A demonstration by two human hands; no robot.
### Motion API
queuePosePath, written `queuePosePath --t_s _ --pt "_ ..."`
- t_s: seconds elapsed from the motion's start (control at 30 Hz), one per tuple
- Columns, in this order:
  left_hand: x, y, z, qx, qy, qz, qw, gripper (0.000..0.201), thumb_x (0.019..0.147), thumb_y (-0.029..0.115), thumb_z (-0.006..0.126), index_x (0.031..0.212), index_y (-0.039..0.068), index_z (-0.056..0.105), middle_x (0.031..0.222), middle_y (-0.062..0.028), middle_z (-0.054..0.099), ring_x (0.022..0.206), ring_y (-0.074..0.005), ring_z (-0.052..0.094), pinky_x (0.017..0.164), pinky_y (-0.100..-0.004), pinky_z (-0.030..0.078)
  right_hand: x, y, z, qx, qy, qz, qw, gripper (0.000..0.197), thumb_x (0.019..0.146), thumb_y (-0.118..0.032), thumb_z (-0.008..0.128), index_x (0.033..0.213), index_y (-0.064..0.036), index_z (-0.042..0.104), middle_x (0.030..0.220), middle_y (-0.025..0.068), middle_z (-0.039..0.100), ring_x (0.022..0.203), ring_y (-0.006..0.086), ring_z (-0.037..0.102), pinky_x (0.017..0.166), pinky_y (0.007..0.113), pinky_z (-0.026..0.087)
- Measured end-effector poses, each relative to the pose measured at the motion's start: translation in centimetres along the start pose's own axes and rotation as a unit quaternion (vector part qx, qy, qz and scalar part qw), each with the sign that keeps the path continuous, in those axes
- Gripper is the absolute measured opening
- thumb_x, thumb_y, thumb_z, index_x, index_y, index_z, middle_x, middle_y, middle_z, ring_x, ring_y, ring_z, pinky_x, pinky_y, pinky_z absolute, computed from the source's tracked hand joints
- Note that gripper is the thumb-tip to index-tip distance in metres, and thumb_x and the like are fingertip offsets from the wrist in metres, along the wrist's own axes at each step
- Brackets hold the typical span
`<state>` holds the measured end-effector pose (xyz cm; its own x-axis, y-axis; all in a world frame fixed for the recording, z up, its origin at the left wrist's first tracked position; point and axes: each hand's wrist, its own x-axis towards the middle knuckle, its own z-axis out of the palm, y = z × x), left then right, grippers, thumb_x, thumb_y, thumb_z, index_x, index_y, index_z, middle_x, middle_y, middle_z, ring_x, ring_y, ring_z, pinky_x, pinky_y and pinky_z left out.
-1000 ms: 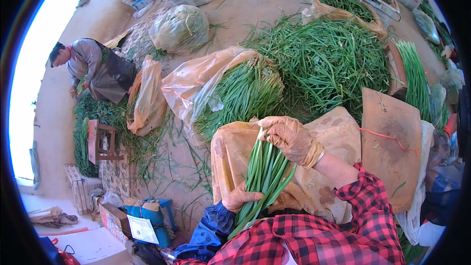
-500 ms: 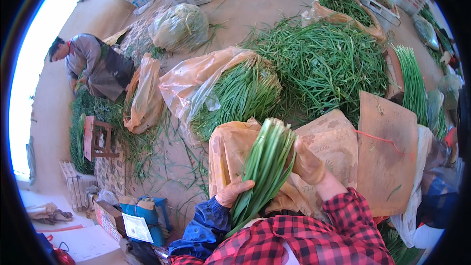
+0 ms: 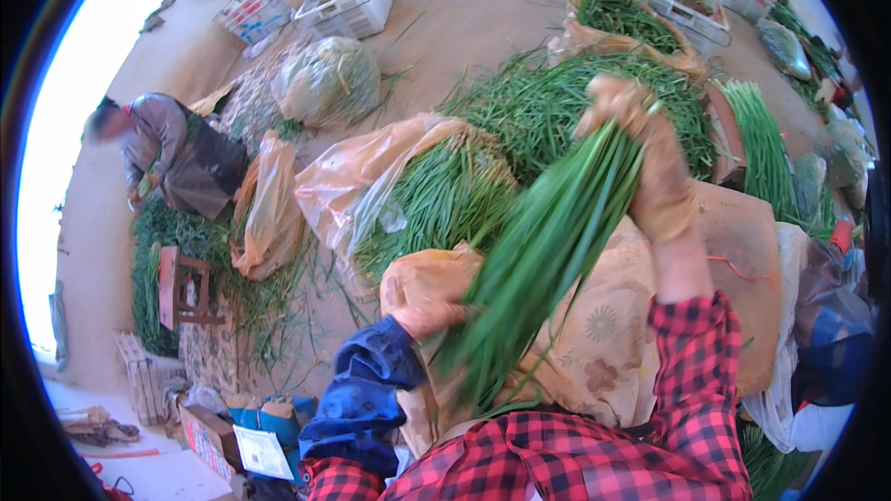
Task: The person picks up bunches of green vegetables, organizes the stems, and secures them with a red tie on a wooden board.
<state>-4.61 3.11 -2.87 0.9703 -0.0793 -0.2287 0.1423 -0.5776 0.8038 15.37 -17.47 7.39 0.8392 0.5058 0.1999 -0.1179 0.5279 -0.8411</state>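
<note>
One hand, your left hand (image 3: 429, 314), sits at the lower left edge of the green bundle (image 3: 548, 255), too blurred to tell whether its fingers pinch or spread. The bundle slants above the tan lap cloth (image 3: 608, 329), its lower tips smeared. Your right hand (image 3: 657, 160), on an upright forearm, curls its fingers around the top, partly hiding it.

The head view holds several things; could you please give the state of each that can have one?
Green bundle: held up, slanted, motion-blurred
Right hand: closed around the bundle's upper end
Left hand: beside the bundle's lower part, blurred; grip unclear
Middle orange bag: open, greens exposed
Loose green heap: spread out, tangled
Rounded clear bag: bulging, filled
</note>
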Motion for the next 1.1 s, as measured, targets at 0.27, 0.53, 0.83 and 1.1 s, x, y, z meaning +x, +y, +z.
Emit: queuePosePath --t_s 0.27,0.53,0.83,1.1 --pt "7.3 10.0 -4.0 0.286 0.293 0.171 0.896 0.059 0.077 0.030 0.054 0.127 0.007 0.032 0.128 -0.0160 0.037 0.118 -0.0356 0.032 0.096 -0.0437 0.027 2.6 -2.1 -3.3 -0.171 0.007 -0.202 0.964 0.020 0.078 -0.011 0.060 0.095 -0.0016 0.055 0.088 0.0077 0.061 0.083 0.0145 0.059 0.078 0.026 0.046" --pt "10.2 3.4 7.0 0.387 0.009 0.087 0.918 0.071 0.075 0.043 0.051 0.133 0.012 0.021 0.132 -0.0114 0.032 0.124 -0.0336 0.022 0.098 -0.0525 0.018 2.1 -0.8 -3.4 -0.075 0.031 -0.231 0.970 0.034 0.079 -0.011 0.059 0.110 -0.0004 0.049 0.085 0.0041 0.059 0.072 0.0095 0.054 0.071 0.023 0.046" --pt "6.8 3.4 2.4 -0.568 -0.270 -0.094 0.772 0.076 0.076 0.065 0.037 0.127 0.009 0.034 0.122 -0.0140 0.044 0.113 -0.0287 0.042 0.095 -0.0427 0.031 -1.1 3.0 -1.4 -0.478 -0.225 -0.462 0.712 0.015 0.078 -0.010 0.054 0.093 -0.0105 0.054 0.083 0.0057 0.057 0.069 0.0159 0.055 0.057 0.026 0.045" --pt "2.6 -1.7 8.5 -0.900 -0.229 -0.188 0.318 0.039 0.086 0.032 0.044 0.105 -0.002 0.045 0.076 -0.0101 0.053 0.051 -0.0148 0.051 0.043 -0.0266 0.045 -12.6 12.2 0.9 -0.486 -0.420 -0.276 0.715 0.030 0.083 -0.030 0.039 0.100 -0.0101 0.053 0.085 0.0025 0.058 0.086 0.0143 0.053 0.083 0.031 0.039"
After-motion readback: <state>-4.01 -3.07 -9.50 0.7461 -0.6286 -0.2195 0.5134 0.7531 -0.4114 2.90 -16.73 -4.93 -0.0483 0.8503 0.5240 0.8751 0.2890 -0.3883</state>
